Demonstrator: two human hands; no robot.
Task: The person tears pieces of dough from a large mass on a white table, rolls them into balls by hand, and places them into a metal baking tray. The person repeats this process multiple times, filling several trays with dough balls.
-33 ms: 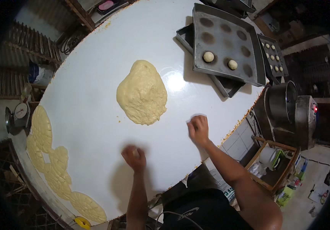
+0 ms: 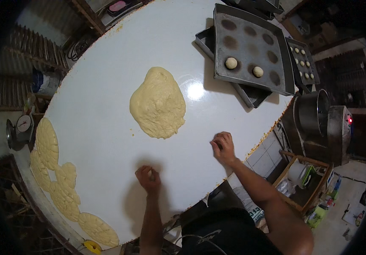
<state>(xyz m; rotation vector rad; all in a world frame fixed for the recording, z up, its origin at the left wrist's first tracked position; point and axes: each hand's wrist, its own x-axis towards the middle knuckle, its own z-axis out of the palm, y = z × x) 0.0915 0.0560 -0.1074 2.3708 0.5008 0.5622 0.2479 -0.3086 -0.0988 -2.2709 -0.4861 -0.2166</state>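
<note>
My left hand (image 2: 149, 179) is curled above the near part of the white table (image 2: 106, 127). Between its thumb and fingers shows a bit of pale dough (image 2: 150, 173), mostly covered. My right hand (image 2: 224, 149) rests on the tabletop farther right, fingers bent round in a cup; whatever lies inside is hidden. A large smooth lump of dough (image 2: 157, 104) sits beyond both hands, nearer the table's middle. At the far right, a dark square baking tray (image 2: 251, 49) carries two dough balls, one of them this round ball (image 2: 231, 63).
Flattened, scored dough pieces (image 2: 62, 191) line the left edge. Beneath the square tray lies another tray (image 2: 253, 97). Off the right side are a smaller tray with several balls (image 2: 303, 63), a metal pot (image 2: 312, 112) and a wooden box (image 2: 295, 182). A dial scale (image 2: 23, 123) stands at left.
My right hand has shifted slightly right and nearer me, its thumb side turning more into view. My left hand has drawn a little nearer, its fingers curled. The dough lump stays put.
</note>
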